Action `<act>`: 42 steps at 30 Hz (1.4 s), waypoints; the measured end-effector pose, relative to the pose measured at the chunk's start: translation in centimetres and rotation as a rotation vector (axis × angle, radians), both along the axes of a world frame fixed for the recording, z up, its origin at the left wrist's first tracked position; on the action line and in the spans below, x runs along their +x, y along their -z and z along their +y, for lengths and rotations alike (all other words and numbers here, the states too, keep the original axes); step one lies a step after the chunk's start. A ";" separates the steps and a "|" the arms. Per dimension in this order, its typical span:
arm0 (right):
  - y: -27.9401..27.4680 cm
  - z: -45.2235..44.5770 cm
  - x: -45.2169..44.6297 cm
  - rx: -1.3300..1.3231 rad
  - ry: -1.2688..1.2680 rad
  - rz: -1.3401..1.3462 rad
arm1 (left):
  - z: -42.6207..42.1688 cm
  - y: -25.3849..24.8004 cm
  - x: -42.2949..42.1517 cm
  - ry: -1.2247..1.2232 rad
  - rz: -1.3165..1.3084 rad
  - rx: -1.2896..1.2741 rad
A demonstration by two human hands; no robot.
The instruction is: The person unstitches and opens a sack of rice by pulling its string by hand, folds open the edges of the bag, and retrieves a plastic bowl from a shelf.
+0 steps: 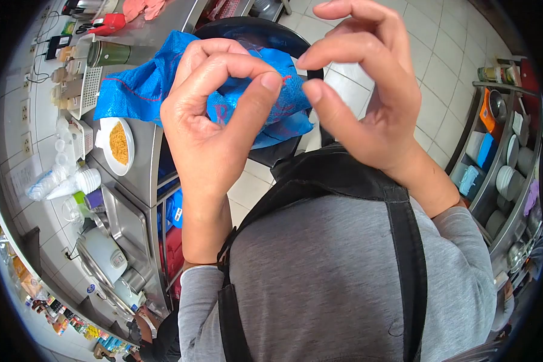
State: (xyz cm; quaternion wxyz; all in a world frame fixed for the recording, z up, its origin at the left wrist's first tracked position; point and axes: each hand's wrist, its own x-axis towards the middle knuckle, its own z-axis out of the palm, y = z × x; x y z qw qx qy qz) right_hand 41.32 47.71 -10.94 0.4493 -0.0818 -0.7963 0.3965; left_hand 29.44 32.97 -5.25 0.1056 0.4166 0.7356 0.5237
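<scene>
Raised in front of me, my left hand point(208, 108) has its thumb and forefinger pinched together. A small red bit shows beside that thumb tip, but whether it is in the pinch or part of the bag behind cannot be made out. To its right, my right hand point(380, 84) is curled with a gap between thumb and forefinger, and nothing shows in it. Behind both hands a blue woven plastic bag point(136, 90) with red stitching spreads from the steel counter over a dark round seat or lid point(253, 29). My left hand hides part of the bag.
On the steel counter point(136, 181) stand a white plate point(124, 170) of orange-brown crumbs, a green container point(110, 53) and a rice cooker point(102, 250). A sink point(127, 217) lies nearer me. Shelves with stacked bowls point(508, 181) line the right. Another person's arm point(145, 329) shows at lower left.
</scene>
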 end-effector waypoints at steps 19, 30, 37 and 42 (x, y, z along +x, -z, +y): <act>-0.9 0.7 0.0 -0.269 -0.306 -0.047 | 0.5 0.0 -0.1 -0.007 -0.007 0.049; -0.1 0.8 -0.5 -0.316 -0.363 0.012 | -0.1 -1.7 -0.5 0.129 0.335 0.019; -0.3 0.7 -0.9 -0.297 -0.370 0.061 | 0.7 -1.4 0.3 0.021 0.574 -0.089; -0.8 0.7 -0.6 -0.306 -0.363 0.039 | 0.7 -1.4 0.2 0.014 0.559 -0.093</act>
